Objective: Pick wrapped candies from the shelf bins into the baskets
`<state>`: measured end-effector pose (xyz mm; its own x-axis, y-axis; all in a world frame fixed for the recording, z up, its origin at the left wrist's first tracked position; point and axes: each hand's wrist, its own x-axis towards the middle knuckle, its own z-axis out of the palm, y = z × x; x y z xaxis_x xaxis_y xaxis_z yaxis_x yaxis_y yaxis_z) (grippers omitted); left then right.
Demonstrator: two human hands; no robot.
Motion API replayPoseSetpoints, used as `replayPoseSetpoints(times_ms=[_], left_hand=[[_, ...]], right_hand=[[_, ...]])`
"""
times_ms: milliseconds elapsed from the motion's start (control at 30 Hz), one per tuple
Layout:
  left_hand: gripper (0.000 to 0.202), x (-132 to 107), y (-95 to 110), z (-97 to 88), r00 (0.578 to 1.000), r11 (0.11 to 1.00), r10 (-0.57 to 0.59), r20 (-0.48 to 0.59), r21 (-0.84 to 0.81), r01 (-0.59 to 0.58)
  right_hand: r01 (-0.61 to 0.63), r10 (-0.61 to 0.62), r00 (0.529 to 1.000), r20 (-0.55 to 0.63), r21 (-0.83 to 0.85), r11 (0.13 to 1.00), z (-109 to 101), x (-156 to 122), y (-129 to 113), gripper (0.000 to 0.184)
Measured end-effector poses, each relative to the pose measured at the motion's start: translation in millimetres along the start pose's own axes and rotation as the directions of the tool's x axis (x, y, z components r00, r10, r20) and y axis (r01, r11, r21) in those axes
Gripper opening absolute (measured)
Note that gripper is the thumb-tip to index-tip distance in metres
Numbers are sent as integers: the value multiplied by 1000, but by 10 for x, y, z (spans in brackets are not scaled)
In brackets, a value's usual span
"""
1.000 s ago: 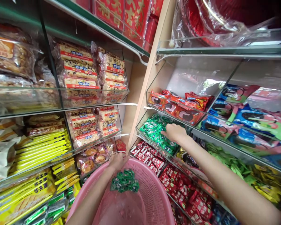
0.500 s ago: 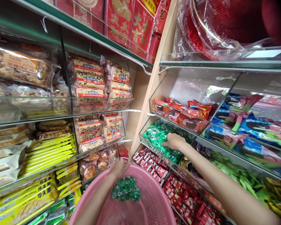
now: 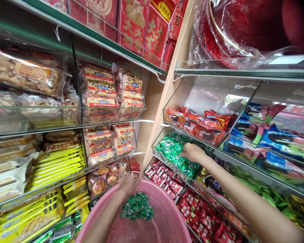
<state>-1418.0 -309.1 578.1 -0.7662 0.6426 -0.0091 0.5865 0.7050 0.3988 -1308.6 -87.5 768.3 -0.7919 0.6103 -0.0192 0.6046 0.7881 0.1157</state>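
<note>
My right hand (image 3: 193, 153) is down among small green-wrapped candies (image 3: 172, 145) in a clear shelf bin, its fingers curled and pressed together. Whatever is inside those fingers is hidden. At the far rim of a pink plastic basket (image 3: 168, 197), my left hand (image 3: 129, 184) has its fingers closed over the edge. Inside the basket sits a clump of the same candies (image 3: 137, 206), seemingly in a clear plastic bag (image 3: 133, 231).
Red-wrapped bars (image 3: 164, 177) fill the bin below the candies. Above them a glass-fronted shelf holds red snack packs (image 3: 197, 125) and blue packs (image 3: 286, 138). A wooden upright (image 3: 158, 118) divides this from shelves of pastry packs (image 3: 102, 87) and yellow packs (image 3: 31, 206).
My view has shifted slightly, so the shelves appear a little lower and further right. My right hand stays in the candy bin, and my left hand stays on the basket rim.
</note>
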Motion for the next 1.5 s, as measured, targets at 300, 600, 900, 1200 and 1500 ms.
replayPoseSetpoints(times_ms=[300, 600, 900, 1200, 1500], left_hand=[[51, 10, -22, 51, 1000, 1000, -29, 0, -11, 29], [50, 12, -3, 62, 1000, 1000, -8, -7, -12, 8], [50, 15, -16, 34, 999, 998, -39, -1, -39, 39], [47, 58, 4, 64, 1000, 1000, -15, -16, -17, 14], [46, 58, 2, 50, 1000, 1000, -13, -14, -12, 13]], right_hand=[[73, -74, 994, -82, -12, 997, -54, 34, 147, 13], [374, -360, 923, -135, 102, 922, 39, 273, 248, 4], [482, -476, 875, -86, 76, 873, 108, 425, 167, 32], [500, -500, 866, -22, 66, 863, 93, 385, 107, 50], [497, -497, 868, 8, -11, 868, 81, 386, 107, 31]])
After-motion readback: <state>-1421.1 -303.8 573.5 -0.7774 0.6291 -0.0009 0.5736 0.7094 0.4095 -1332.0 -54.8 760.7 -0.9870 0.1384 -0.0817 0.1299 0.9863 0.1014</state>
